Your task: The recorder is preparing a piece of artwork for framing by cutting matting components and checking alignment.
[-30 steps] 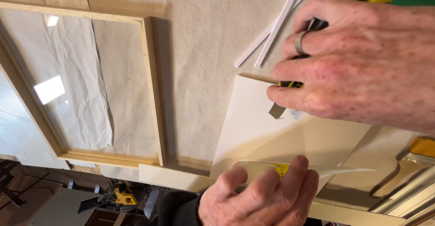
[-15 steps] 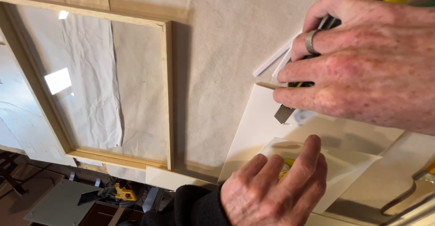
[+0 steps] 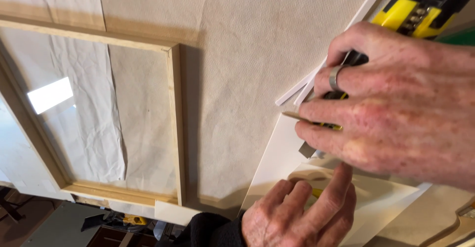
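Note:
My right hand, with a ring on one finger, is shut on a yellow and black utility knife. Its grey blade tip touches a white board lying on the beige cloth. Just below it, my left hand, in a dark sleeve, presses down on a cream sheet on top of that board. One finger reaches up close to the blade. Something yellow shows under the left fingers; what it is I cannot tell.
A bare wooden frame lies on the crumpled beige cloth to the left. Thin white strips run diagonally past the knife. A wooden handle shows at the bottom right corner. Floor and tools appear below the table edge.
My left hand has slid up and to the right, closer to the blade. The right hand keeps its hold on the knife, and the view has shifted so the frame sits further right.

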